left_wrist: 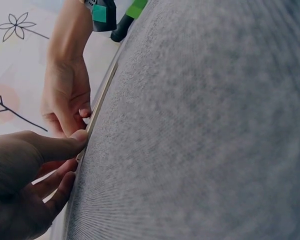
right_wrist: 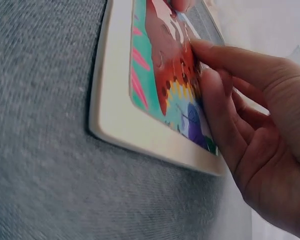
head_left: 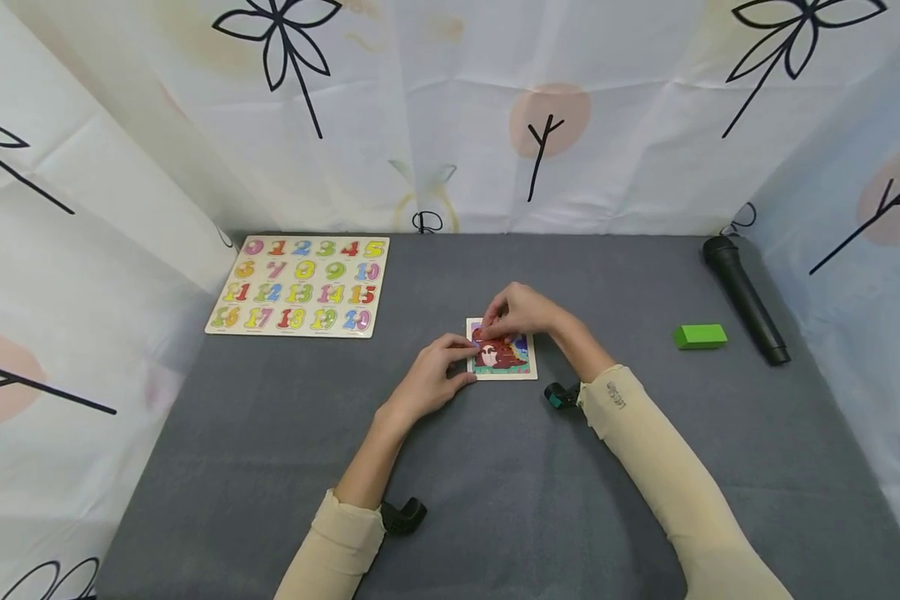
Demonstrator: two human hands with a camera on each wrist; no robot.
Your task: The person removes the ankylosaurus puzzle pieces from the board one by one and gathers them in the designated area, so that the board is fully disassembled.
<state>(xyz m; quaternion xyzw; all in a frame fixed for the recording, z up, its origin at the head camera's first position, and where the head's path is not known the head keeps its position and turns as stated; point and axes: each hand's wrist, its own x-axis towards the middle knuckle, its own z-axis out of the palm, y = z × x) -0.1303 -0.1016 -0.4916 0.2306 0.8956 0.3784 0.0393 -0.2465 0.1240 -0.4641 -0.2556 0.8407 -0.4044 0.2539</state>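
Observation:
A small picture puzzle (head_left: pixel 521 373) with a pale frame and a red-brown figure lies on the grey table. My left hand (head_left: pixel 437 377) holds its left side, the thumb at the lower corner and a finger higher up by the picture. Over the upper left of the picture, my right hand (head_left: pixel 521 312) pinches a red-brown puzzle piece between thumb and forefinger; the fingers hide most of that piece. Seen from the right wrist, the thumb and forefinger (right_wrist: pixel 225 55) come close together at the picture's surface. In the left wrist view the puzzle's edge (left_wrist: pixel 104 90) shows side-on.
A number board (head_left: pixel 292 283) with coloured numerals lies at the back left. Toward the right are a green block (head_left: pixel 701 337) and a black microphone (head_left: pixel 746 300). White patterned cloth (head_left: pixel 450 108) stands behind the table and along its sides.

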